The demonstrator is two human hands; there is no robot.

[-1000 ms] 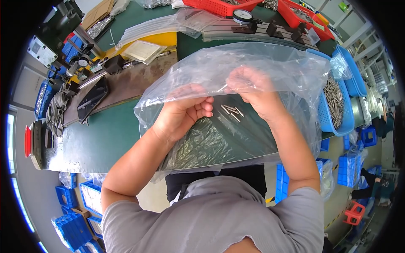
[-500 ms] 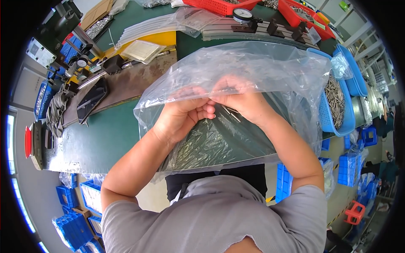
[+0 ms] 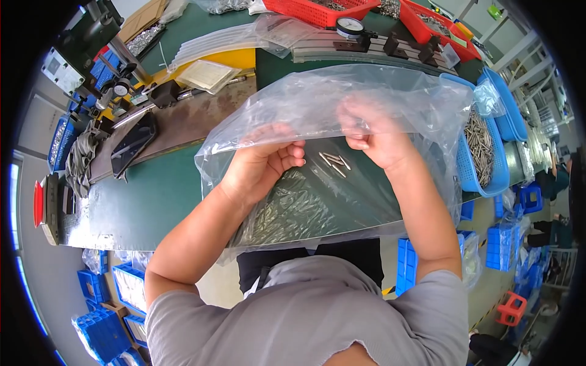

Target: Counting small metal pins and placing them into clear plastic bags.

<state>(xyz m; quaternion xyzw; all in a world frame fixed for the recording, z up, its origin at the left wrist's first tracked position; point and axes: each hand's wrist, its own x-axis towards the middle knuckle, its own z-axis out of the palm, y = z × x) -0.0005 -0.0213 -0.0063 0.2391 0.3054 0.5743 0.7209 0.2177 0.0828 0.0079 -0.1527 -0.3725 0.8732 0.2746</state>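
A large clear plastic bag (image 3: pixel 372 210) lies spread over the table's front edge, its upper sheet raised like a canopy. My left hand (image 3: pixel 264 160) is partly beneath that sheet, fingers curled in toward the palm; whatever they grip is hidden. Farther right, my right hand (image 3: pixel 377 135) also reaches under the sheet with bent fingers, blurred by motion and veiled by the plastic. Between the hands, several small slim metal pins (image 3: pixel 334 161) with pointed ends lie in a loose cluster on the lower sheet.
On the right stands a blue basket (image 3: pixel 467 161) full of metal pins (image 3: pixel 481 146). Red baskets (image 3: pixel 421 24) and a dial gauge (image 3: pixel 349 25) on a rail are at the back. A phone (image 3: pixel 135 143) and a measuring stand (image 3: pixel 125 55) occupy the left.
My right hand has moved right, away from my left hand, uncovering the metal pins. My left hand has barely shifted.
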